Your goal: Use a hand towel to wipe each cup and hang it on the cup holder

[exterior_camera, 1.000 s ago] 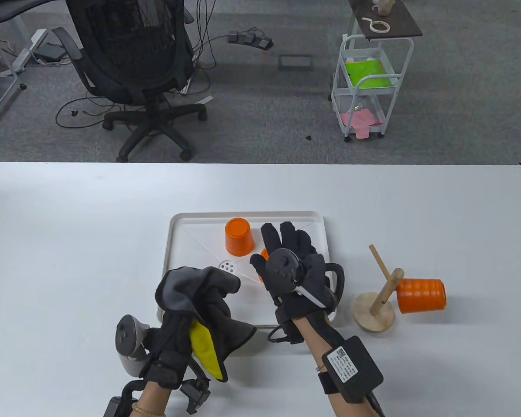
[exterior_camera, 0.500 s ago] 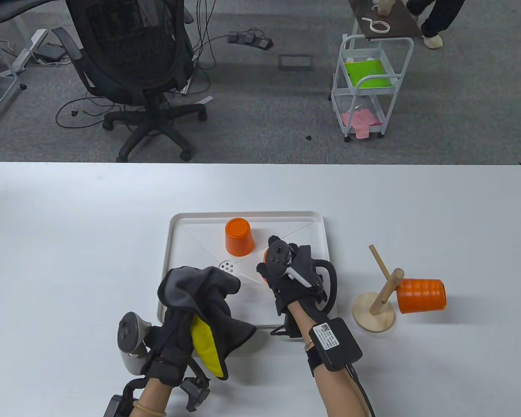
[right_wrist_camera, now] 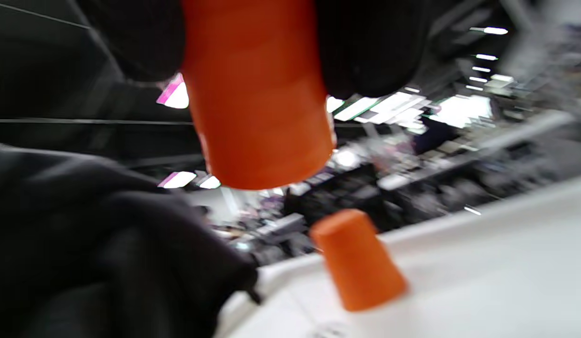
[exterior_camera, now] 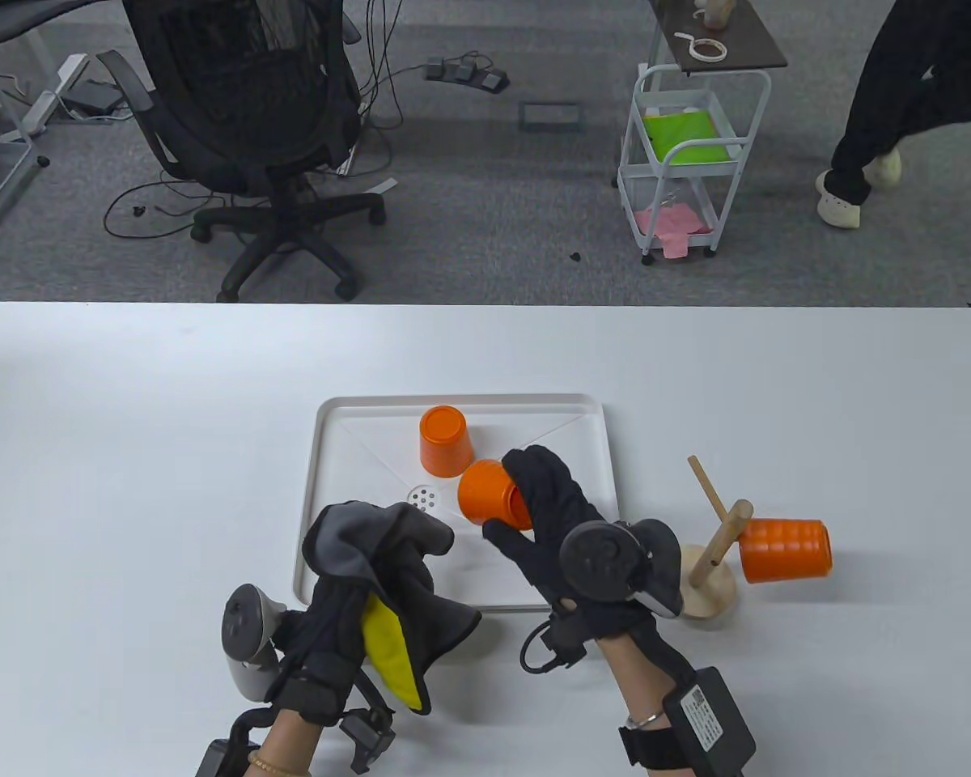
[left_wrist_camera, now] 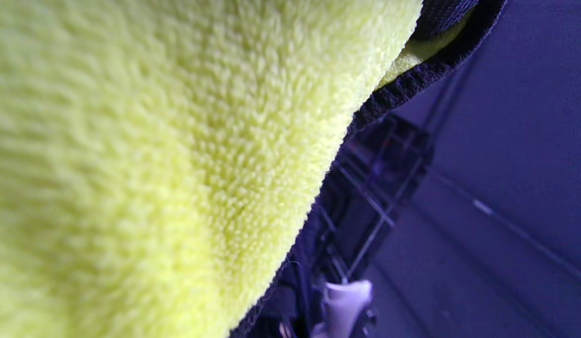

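1. My right hand (exterior_camera: 562, 518) grips an orange cup (exterior_camera: 489, 492), fingers and thumb curled round its wall near the rim end, closed base pointing up-left away from the palm. In the right wrist view the cup (right_wrist_camera: 257, 94) hangs from the gloved fingers (right_wrist_camera: 370, 47) at the top edge, clear of the tray below.
2. Held cup sits above the white tray (exterior_camera: 336, 421), tilted on its side, off the tray floor.
3. Second orange cup (exterior_camera: 445, 439) stands upside down on the tray, just beyond the held cup's base, very close; can't tell if they touch. Same cup (right_wrist_camera: 358, 260) shows below the grip in the right wrist view.
4. My left hand (exterior_camera: 348, 583) holds the hand towel (exterior_camera: 421, 599), grey side out, yellow side showing at the wrist end. Fingers are wrapped in the cloth, so bunched round it. It's left of the held cup, near but apart. Left wrist view is mostly yellow towel (left_wrist_camera: 154, 155) pile.
5. Cup holder (exterior_camera: 708, 566), wooden base and pegs, stands on the table (exterior_camera: 129, 421) right of my right hand, its base partly behind the tracker.
6. Third orange cup (exterior_camera: 785, 550) hangs sideways on the holder's right peg, well off from the grip.
7. Beyond the table: office chair (exterior_camera: 243, 121), white cart (exterior_camera: 684, 162), a person's legs (exterior_camera: 890, 121) at top right.
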`<state>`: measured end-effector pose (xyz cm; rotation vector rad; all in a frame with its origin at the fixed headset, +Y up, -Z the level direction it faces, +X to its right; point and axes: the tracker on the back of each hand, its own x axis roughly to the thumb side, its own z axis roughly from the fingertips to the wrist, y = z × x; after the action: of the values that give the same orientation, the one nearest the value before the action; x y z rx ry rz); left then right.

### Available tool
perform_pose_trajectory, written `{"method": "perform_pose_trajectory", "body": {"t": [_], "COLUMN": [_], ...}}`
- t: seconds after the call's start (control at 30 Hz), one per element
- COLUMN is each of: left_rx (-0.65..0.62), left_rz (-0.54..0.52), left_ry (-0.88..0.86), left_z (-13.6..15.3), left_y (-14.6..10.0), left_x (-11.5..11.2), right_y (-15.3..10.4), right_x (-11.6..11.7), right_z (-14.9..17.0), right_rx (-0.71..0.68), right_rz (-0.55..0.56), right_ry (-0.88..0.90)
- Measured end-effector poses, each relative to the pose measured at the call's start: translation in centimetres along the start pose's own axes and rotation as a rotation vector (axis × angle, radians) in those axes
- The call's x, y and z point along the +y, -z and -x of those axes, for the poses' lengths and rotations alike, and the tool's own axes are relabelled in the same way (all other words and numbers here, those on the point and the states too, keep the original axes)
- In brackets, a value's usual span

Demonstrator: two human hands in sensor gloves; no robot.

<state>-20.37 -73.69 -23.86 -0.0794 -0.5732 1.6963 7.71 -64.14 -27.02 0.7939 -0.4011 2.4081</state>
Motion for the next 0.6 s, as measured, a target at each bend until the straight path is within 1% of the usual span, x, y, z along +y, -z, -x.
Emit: {"method": "perform_pose_trajectory", "body": {"t": [0.13,0.23,0.3,0.4,0.47,0.6], "left_rx": [0.000,0.002,-0.003,-0.035,-0.046,-0.090], "left_rz": [0.006,0.012,0.040,0.089,0.066,0.065], "left_ry": [-0.022,-0.127,-0.200,-0.254,-0.210,-0.092], "left_z": [-0.2,-0.2,-0.6,-1.6,-2.3,-3.7], "left_y": [0.2,0.4,0.7,1.2,1.5,2.8], "left_x": [-0.1,0.1,0.0,-0.1,0.0,-0.1], "right_y": [-1.6,-1.9,-1.8,-1.5,-1.3,-0.6], "right_x": [0.0,0.6,1.2,1.8,1.8,1.4], "right_z": [-2.3,-3.6,-4.2,-5.1,-5.4,-5.6], "right_rx": [-0.221,-0.288,-0.321,-0.338,-0.338,-0.326], "right_rz": [0.011,-0.017,-0.023,-0.011,0.014,0.068], "right_ry": [0.054,0.058,0.011,-0.033,-0.026,-0.031]}}
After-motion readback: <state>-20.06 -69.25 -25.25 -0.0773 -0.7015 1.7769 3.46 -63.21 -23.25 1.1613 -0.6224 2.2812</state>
